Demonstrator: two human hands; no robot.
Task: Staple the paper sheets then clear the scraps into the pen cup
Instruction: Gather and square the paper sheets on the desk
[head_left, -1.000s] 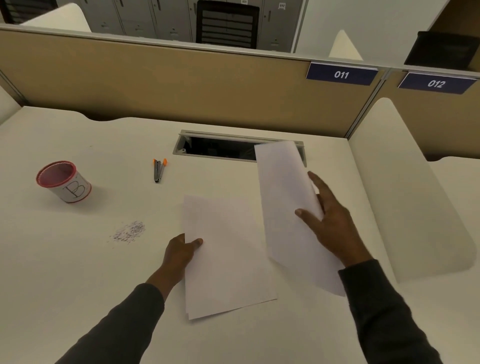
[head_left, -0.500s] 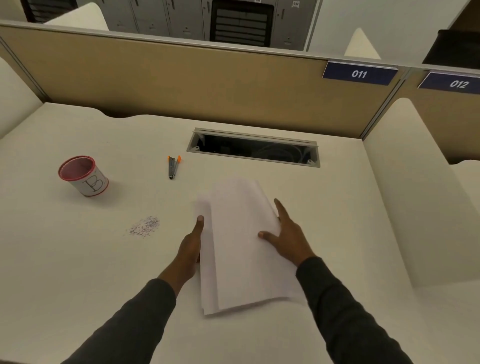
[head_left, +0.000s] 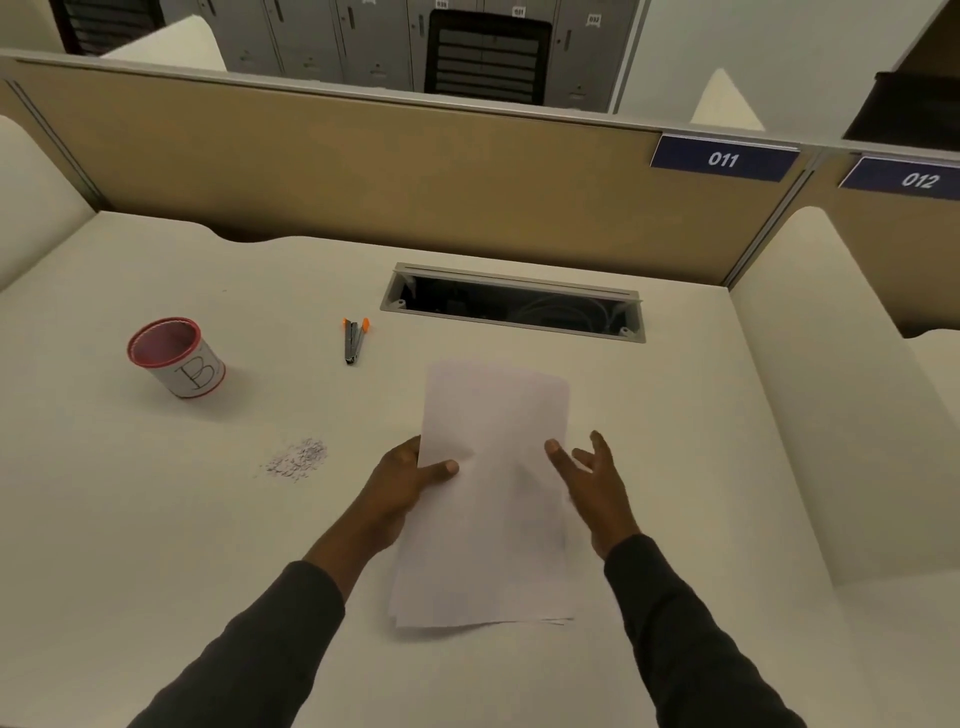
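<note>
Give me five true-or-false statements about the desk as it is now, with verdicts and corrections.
1. The left hand grips the paper sheets at their left edge. True.
2. The stapler is in the right hand. False: it lies on the desk, untouched, beyond the sheets.
3. The scraps are inside the pen cup. False: they lie in a small pile on the desk.
4. The pen cup stands left of the stapler. True.
5. The right hand is closed in a fist. False: its fingers are spread open by the sheets' right edge.
</note>
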